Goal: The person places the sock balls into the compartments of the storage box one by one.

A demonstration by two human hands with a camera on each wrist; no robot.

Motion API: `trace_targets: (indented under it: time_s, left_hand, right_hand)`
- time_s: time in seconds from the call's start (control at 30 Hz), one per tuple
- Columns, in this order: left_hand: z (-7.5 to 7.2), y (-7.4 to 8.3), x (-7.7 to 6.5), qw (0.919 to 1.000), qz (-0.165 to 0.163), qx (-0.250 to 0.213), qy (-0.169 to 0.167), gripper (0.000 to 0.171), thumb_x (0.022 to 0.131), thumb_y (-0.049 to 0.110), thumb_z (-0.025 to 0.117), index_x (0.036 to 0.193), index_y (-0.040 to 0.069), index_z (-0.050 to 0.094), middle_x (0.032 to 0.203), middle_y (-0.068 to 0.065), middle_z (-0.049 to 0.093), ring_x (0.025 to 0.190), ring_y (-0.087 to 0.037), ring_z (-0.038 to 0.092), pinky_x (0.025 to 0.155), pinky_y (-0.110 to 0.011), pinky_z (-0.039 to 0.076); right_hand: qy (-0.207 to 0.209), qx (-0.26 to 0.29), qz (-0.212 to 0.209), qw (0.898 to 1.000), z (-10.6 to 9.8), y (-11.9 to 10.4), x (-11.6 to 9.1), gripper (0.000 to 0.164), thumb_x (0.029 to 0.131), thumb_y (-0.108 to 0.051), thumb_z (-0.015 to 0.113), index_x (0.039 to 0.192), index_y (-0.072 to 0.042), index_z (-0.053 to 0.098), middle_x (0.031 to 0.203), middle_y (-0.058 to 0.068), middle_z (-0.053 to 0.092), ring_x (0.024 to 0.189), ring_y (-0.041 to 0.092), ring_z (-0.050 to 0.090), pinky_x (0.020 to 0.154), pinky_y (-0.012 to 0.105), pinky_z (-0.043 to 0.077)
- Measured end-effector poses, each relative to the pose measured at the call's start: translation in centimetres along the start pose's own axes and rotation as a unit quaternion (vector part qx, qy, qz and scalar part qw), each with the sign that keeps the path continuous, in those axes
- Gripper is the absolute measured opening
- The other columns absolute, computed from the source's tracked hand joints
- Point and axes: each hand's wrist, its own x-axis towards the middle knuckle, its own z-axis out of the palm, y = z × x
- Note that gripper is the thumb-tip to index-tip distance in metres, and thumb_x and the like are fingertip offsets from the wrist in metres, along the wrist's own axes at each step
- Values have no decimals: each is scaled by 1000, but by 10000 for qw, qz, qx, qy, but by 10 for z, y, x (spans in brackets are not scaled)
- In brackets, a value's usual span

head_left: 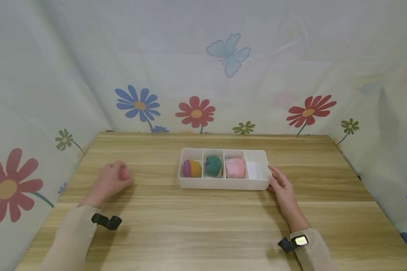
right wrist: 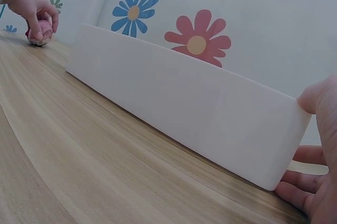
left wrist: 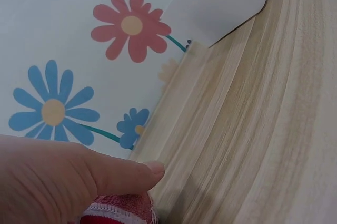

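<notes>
My left hand (head_left: 110,180) grips a pinkish-red rolled sock (head_left: 124,173) near the table's left side. In the left wrist view only part of that sock (left wrist: 121,211) shows under the thumb, with a whitish stitched edge. To its right lies a long white divided box (head_left: 220,183). My right hand (head_left: 285,194) holds the box's right end, thumb at the near corner and fingers against the end wall. Inside, from the left, sit a purple-and-yellow rolled sock (head_left: 192,168), a green one (head_left: 214,165) and a pale pink one (head_left: 235,168). The rightmost compartment holds nothing visible.
A wood-grain table (head_left: 196,229) carries everything. Behind it and along both sides hangs a pale curtain (head_left: 176,56) with printed flowers and a butterfly. Each wrist wears a black camera mount (head_left: 106,221), and a lit screen (head_left: 300,240) shows on the right one.
</notes>
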Motion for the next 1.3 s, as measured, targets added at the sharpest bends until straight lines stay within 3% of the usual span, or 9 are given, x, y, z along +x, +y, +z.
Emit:
trace_targets:
  time_s: [0.23, 0.5, 0.93, 1.3]
  left_hand:
    - [-1, -3, -2, 9997, -115, -182, -96, 66, 72, 31, 78, 119, -1, 46, 114, -34, 41, 99, -45, 41, 74, -54, 42]
    - [0, -3, -3, 9995, -178, -248, 19, 71, 70, 35, 79, 122, 0, 46, 116, -34, 39, 98, -44, 44, 75, -54, 43]
    - [-1, 14, -1, 9986, 180, -389, 315, 67, 73, 32, 78, 123, 2, 48, 117, -29, 42, 96, -41, 47, 73, -50, 46]
    - [-2, 31, 1, 9977, 328, -456, 379, 64, 74, 33, 77, 123, 2, 49, 116, -25, 44, 95, -37, 48, 72, -49, 47]
  right_hand:
    - [22, 40, -22, 10000, 1, 1, 0, 47, 97, -26, 48, 140, -7, 40, 127, 12, 47, 99, 5, 55, 79, 24, 49]
    - [55, 49, -37, 10000, -1, 4, 1, 48, 96, -27, 50, 138, -6, 42, 121, 6, 51, 97, 5, 55, 78, 25, 50]
    - [55, 61, -30, 10000, 0, 4, 2, 47, 96, -27, 51, 138, -8, 42, 117, 2, 52, 97, 7, 55, 78, 26, 50]
    - [-13, 42, -67, 10000, -1, 4, 1, 47, 97, -27, 49, 139, -8, 41, 121, 15, 49, 96, 6, 56, 78, 25, 50]
